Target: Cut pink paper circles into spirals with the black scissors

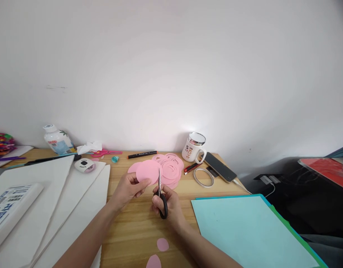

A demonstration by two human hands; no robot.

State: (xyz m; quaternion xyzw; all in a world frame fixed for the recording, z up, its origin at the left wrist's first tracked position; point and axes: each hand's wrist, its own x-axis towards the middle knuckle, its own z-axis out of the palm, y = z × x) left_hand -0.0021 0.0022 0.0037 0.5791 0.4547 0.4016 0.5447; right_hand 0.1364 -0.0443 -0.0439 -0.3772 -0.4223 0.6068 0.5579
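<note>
Between its thumb and fingers, my left hand (131, 186) pinches a round pink paper disc (148, 171). My right hand (169, 206) grips black-handled scissors (163, 209), whose blades point away from me and meet the disc's right edge. Whether the blades have cut into the paper I cannot tell. Behind the disc lies a loose pile of pink paper cutouts (172, 167), several with curved slits, and more pink paper shows at its left. Nearer to me, a small pink paper piece (162, 244) and a larger pink petal-like piece (153, 262) lie on the wooden table (132, 230).
White boards (84, 201) cover the left side, with a correction-tape dispenser (85, 165) on them. Light blue paper sheets (244, 227) lie at right. Along the back stand a bottle (58, 140) and a mug (192, 149); a marker (142, 154), phone (219, 167) and ring (203, 178) lie nearby.
</note>
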